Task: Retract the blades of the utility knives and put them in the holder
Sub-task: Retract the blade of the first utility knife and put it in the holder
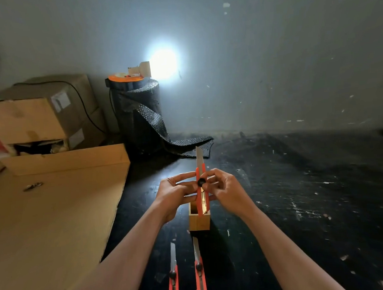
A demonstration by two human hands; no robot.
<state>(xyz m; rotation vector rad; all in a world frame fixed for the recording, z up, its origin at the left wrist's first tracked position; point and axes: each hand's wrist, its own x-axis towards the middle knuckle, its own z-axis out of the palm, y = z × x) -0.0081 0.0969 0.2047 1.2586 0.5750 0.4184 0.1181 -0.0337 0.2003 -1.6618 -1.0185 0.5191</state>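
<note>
An orange utility knife [203, 198] is held upright above a small wooden holder [198, 222], its long steel blade sticking out at the top. My left hand [175, 191] grips the knife's left side. My right hand [223, 188] grips the right side, with fingers at the black slider knob. Two more orange utility knives lie on the dark floor near me, one on the left [173, 279] and one on the right [199, 275], both with blades extended and pointing away. The holder's open top looks empty.
A flat cardboard sheet [51, 222] covers the floor to the left, with stacked cardboard boxes [39, 114] behind it. A roll of black bubble wrap [138, 112] stands at the wall, with a bright lamp [163, 63] beside its top. The dark floor [302, 193] is littered with small scraps.
</note>
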